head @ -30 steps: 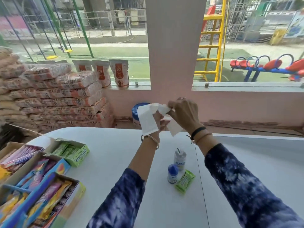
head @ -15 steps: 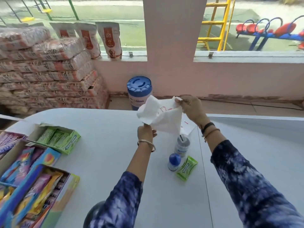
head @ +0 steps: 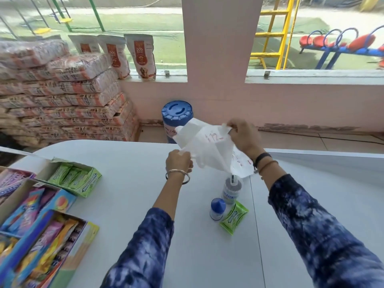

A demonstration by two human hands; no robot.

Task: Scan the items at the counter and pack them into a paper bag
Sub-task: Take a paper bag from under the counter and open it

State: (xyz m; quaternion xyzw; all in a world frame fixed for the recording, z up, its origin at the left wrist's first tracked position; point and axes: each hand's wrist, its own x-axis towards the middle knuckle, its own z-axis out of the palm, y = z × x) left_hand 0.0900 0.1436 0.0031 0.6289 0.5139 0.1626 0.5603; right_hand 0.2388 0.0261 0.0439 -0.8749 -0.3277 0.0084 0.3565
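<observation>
Both hands up over the white counter [head: 128, 163], and the white paper bag [head: 209, 150] hangs between them: left hand [head: 178, 163] pinches its lower near edge, right hand [head: 243, 136] pinches the far top corner. Below sit a clear bottle [head: 231, 190], blue-capped bottle [head: 217, 209] and green gum pack [head: 233, 217].

I see both my arms reaching forward over the counter in blue-and-white mottled sleeves pushed back from the wrists. My left hand [head: 179, 161] sits lower and nearer, knuckles up, fingers pinched closed, a thin metal bangle [head: 177, 177] round its wrist. My right hand [head: 244, 136] is raised higher and farther out, fingertips pinched together, with a black band [head: 262, 157] and a slim brown bracelet [head: 268, 164] at the wrist.
</observation>
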